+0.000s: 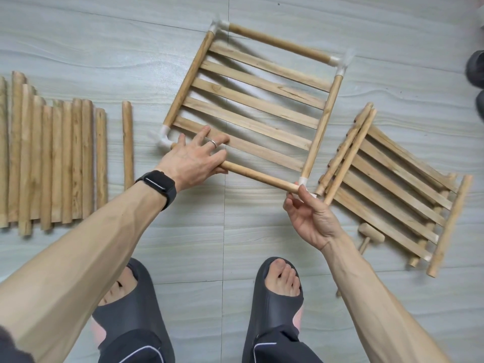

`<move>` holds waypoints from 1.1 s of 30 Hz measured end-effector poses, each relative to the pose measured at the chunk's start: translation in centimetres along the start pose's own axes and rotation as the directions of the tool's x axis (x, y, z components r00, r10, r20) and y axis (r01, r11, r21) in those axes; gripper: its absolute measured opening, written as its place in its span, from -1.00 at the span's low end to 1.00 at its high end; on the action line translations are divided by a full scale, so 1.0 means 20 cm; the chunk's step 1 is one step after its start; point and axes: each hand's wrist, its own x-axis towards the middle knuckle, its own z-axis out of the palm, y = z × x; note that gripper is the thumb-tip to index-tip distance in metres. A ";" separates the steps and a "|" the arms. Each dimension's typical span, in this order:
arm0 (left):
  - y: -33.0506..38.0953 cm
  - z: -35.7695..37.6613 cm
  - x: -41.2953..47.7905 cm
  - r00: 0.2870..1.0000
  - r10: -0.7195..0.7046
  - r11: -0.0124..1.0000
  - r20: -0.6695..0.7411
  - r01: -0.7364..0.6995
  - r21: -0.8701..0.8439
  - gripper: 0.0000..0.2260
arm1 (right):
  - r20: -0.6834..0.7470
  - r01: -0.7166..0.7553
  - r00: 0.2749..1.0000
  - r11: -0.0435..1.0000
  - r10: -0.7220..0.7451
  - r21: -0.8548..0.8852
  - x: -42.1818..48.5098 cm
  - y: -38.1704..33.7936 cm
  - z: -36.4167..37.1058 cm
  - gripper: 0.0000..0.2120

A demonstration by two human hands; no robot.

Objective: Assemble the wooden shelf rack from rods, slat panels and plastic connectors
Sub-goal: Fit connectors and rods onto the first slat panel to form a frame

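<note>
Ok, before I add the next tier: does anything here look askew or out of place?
The spare wooden slat panels on the right lie fanned, not squared up, and one round wooden rod sits apart from the row. The held slatted frame looks square.

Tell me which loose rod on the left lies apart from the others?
The single rod nearest the left hand; a gap separates it from the side-by-side row of rods.

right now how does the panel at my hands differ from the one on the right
The near panel has white corner connectors; the right panel shows none. The near panel has rods on all four sides; the right panel only along its slat ends. Both have parallel wooden slats.
</note>
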 end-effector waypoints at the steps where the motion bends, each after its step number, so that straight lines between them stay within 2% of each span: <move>1: 0.00 0.00 0.00 1.000 0.000 1.000 0.000 0.000 0.009 -0.55 | 0.011 0.011 1.000 1.000 -0.011 -0.021 0.00 0.00 -0.01 -0.75; 3: 0.00 0.00 0.00 1.000 -0.003 1.000 0.007 0.003 0.020 -0.56 | 0.016 0.028 1.000 0.997 -0.026 -0.075 0.01 0.00 -0.02 -0.63; 7: 0.03 -0.01 0.01 0.998 -0.029 0.999 0.057 0.027 0.035 -0.55 | 0.018 -0.058 0.998 0.998 0.058 0.004 0.02 -0.02 -0.05 -0.89; 10: 0.07 0.01 -0.01 0.999 -0.012 1.000 0.045 0.012 0.004 -0.52 | -0.024 -0.072 0.997 0.996 0.073 0.046 0.05 -0.05 -0.09 -0.87; 12: 0.11 0.01 -0.02 0.999 0.002 0.998 -0.048 -0.005 -0.062 -0.51 | -0.150 0.019 0.988 0.997 -0.031 -0.077 0.09 -0.06 -0.10 -0.89; 13: 0.12 0.01 -0.02 0.993 0.009 0.995 -0.117 -0.021 -0.100 -0.52 | -0.235 0.074 0.964 0.973 -0.126 -0.219 0.11 -0.06 -0.10 -0.89; 14: 0.14 0.01 -0.01 0.982 0.013 0.990 -0.186 -0.039 -0.138 -0.53 | -0.309 0.109 0.916 0.900 -0.256 -0.421 0.13 -0.05 -0.10 -0.88; 16: 0.17 0.01 0.00 0.978 -0.001 0.984 -0.207 -0.036 -0.174 -0.55 | -0.361 0.016 0.781 0.594 -0.509 -0.804 0.16 0.01 -0.10 -0.73; 17: 0.18 0.01 0.01 0.988 -0.021 0.985 -0.156 -0.006 -0.172 -0.54 | -0.356 -0.087 0.714 0.428 -0.602 -0.900 0.17 0.04 -0.11 -0.67; 18: 0.19 0.01 0.02 0.994 -0.046 0.987 -0.096 0.030 -0.159 -0.52 | -0.342 -0.155 0.663 0.325 -0.666 -0.933 0.18 0.08 -0.10 -0.68; 19: 0.19 0.02 0.03 0.996 -0.066 0.988 -0.053 0.057 -0.146 -0.51 | -0.337 -0.161 0.641 0.308 -0.690 -0.938 0.18 0.12 -0.08 -0.73; 20: 0.19 0.03 0.03 0.997 -0.075 0.988 -0.032 0.070 -0.139 -0.51 | -0.361 -0.103 0.646 0.392 -0.672 -0.914 0.19 0.14 -0.07 -0.81; 21: 0.19 0.04 0.02 0.997 -0.076 0.989 -0.023 0.073 -0.130 -0.52 | -0.426 0.003 0.684 0.586 -0.592 -0.810 0.20 0.14 -0.07 -0.88; 22: 0.18 0.04 0.02 0.997 -0.076 0.990 -0.021 0.073 -0.120 -0.53 | -0.470 0.090 0.761 0.791 -0.447 -0.606 0.19 0.12 -0.07 -0.86; 23: 0.17 0.05 0.02 0.996 -0.082 0.990 -0.027 0.079 -0.114 -0.53 | -0.433 0.127 0.858 0.932 -0.275 -0.339 0.16 0.08 -0.08 -0.82; 24: 0.17 0.05 0.01 0.995 -0.093 0.990 -0.041 0.088 -0.111 -0.53 | -0.349 0.101 0.928 0.990 -0.130 -0.101 0.13 0.04 -0.10 -0.82; 25: 0.16 0.04 0.01 0.993 -0.100 0.990 -0.059 0.093 -0.106 -0.51 | -0.266 0.047 0.963 0.998 -0.033 0.048 0.10 0.01 -0.12 -0.82; 27: 0.14 0.03 0.00 0.992 -0.100 0.992 -0.080 0.094 -0.084 -0.47 | -0.221 -0.007 0.975 0.994 0.030 0.105 0.08 -0.01 -0.13 -0.83; 28: 0.13 0.03 0.00 0.992 -0.097 0.994 -0.076 0.092 -0.066 -0.45 | -0.256 0.003 0.967 1.000 0.000 0.012 0.09 0.00 -0.12 -0.84; 29: 0.13 0.03 -0.01 0.994 -0.095 0.994 -0.062 0.092 -0.050 -0.42 | -0.316 0.028 0.944 0.980 -0.091 -0.197 0.11 0.04 -0.11 -0.85; 30: 0.12 0.03 -0.03 0.994 -0.099 0.995 -0.045 0.097 -0.039 -0.39 | -0.366 0.036 0.901 0.881 -0.233 -0.472 0.13 0.08 -0.08 -0.88; 31: 0.13 0.03 -0.05 0.994 -0.108 0.994 -0.031 0.107 -0.036 -0.36 | -0.366 0.016 0.849 0.711 -0.381 -0.703 0.16 0.12 -0.06 -0.93; 32: 0.13 0.04 -0.07 0.992 -0.121 0.992 -0.023 0.120 -0.040 -0.34 | -0.346 -0.027 0.793 0.538 -0.501 -0.842 0.18 0.16 -0.03 -0.94; 33: 0.13 0.05 -0.09 0.990 -0.138 0.989 -0.020 0.137 -0.047 -0.33 | -0.318 -0.066 0.753 0.415 -0.576 -0.907 0.20 0.20 -0.01 -0.92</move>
